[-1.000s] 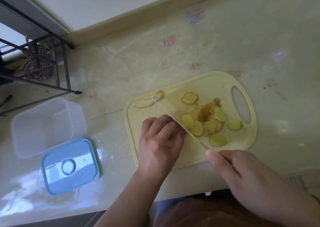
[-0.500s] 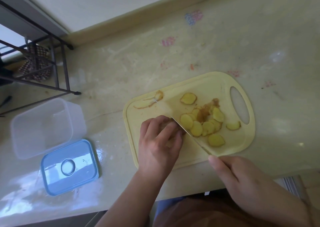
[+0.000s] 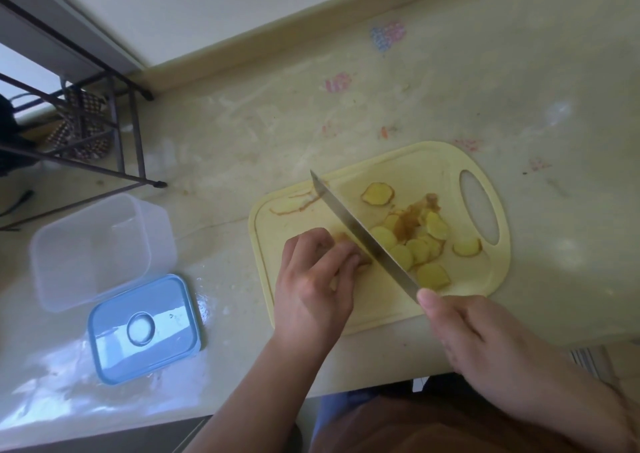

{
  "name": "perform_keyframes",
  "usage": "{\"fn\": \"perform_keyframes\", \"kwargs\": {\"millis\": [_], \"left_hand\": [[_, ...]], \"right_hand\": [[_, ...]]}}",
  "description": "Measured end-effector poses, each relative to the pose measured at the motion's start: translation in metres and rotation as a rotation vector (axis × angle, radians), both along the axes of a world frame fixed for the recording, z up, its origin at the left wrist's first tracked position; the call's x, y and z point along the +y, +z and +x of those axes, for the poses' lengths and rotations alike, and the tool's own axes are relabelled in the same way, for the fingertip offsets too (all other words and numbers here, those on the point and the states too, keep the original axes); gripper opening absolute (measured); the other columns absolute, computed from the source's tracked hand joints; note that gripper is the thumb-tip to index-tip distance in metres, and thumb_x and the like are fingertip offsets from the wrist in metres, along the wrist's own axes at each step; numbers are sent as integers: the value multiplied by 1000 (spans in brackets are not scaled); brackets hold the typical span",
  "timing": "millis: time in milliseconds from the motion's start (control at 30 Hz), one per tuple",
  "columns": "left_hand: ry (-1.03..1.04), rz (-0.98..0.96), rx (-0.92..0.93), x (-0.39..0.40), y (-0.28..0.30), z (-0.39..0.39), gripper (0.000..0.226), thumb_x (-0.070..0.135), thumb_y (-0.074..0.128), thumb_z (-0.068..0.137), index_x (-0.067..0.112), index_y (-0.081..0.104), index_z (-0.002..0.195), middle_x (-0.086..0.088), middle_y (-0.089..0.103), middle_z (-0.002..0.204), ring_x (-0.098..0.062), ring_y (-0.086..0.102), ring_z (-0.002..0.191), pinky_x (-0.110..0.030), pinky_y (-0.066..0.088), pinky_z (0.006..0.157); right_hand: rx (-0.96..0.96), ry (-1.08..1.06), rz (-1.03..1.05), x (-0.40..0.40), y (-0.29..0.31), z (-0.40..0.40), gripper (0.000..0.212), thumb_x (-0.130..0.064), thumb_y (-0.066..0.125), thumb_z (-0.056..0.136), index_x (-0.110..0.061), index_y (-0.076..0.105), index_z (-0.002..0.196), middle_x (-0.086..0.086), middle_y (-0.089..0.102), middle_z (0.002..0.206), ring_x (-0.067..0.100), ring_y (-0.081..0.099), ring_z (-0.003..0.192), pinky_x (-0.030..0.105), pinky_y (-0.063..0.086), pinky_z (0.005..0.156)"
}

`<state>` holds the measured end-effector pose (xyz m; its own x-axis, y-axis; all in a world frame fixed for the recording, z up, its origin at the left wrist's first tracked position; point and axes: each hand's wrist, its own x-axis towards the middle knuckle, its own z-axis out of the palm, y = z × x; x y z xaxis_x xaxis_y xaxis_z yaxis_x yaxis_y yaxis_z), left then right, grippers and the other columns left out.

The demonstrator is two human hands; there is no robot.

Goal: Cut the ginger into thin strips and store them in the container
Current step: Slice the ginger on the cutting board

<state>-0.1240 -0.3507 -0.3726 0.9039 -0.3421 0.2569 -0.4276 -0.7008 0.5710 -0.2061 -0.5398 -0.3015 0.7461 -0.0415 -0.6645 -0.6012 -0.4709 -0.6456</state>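
Rack (image 3: pixel 86 134): dark metal legs stand at the far left corner of the bench (image 3: pixel 450 89), with a patterned cloth behind them.
Box (image 3: pixel 93 248): clear plastic, open side up, near the left edge of the bench. I see nothing inside it.
Lid (image 3: pixel 143 328): blue, with a round part in its middle. It lies flat just beside the box, toward the near edge of the bench, and its far edge seems to touch the box.
Board (image 3: pixel 381 161): pale yellow, in the middle of the bench toward the near edge, with the handle hole on its right end.
Peel (image 3: pixel 294 206): thin brown strips lie at the far left corner of the board.
Left hand (image 3: pixel 317 279): it rests on the left part of the board, fingers curled down over a piece of ginger (image 3: pixel 341 238). Its grip is narrow and holds this piece; only a small part of the piece shows between the fingers.
Knife (image 3: pixel 363 238): the blade goes slantwise over the board, the tip pointing to the far left corner. The blade lies just beside the left fingertips, against the ginger.
Slices (image 3: pixel 420 250): round yellow slices lie in a loose heap on the right part of the board, right of the blade, some overlapping. One slice lies apart toward the far edge, another near the handle hole.
Right hand (image 3: pixel 485 341): at the near edge of the board, its grip closed round the knife handle, one finger stretched to the base of the blade.
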Motion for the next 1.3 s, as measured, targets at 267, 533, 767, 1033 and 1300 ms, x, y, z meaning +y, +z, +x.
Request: {"fn": "perform_keyframes", "kwargs": {"millis": [267,533,767,1033,1300], "left_hand": [[14,5,-3,0,0,1,9,15,73,89,11,80,92,-5,64,95,-26,59,85,-33,49,71],[21,-24,13,0,0,1,15,20,68,92,11,79,92,-6,65,95,-26,58,85,-36,49,72],[32,-37,23,-1,-1,0,12,18,70,91,11,80,92,-6,65,95,-27,59,87,-36,49,72],[27,-39,30,1,-1,1,19,25,66,95,12,80,91,-5,64,96,-24,59,87,-32,49,72],[34,-19,45,1,2,3,5,18,78,87,14,80,89,-1,60,95,-19,57,87,-21,45,79]], "right_hand": [[-68,-21,-32,4,10,-9,70,-87,17,71,-25,51,69,-1,54,55,11,53,53,25,40,56],[-77,-24,-27,3,16,-10,73,-94,14,67,-32,52,66,-4,54,52,11,54,54,25,39,57],[-9,38,-51,6,10,-3,87,-90,12,69,-12,51,65,-5,61,63,10,57,60,27,43,64],[-151,-113,-125,11,13,-20,82,-91,19,78,-22,60,63,-8,63,70,4,60,66,19,44,65],[16,-99,-28,-5,14,-14,96,-104,13,56,-17,50,68,3,51,51,9,51,49,31,42,60]]}}
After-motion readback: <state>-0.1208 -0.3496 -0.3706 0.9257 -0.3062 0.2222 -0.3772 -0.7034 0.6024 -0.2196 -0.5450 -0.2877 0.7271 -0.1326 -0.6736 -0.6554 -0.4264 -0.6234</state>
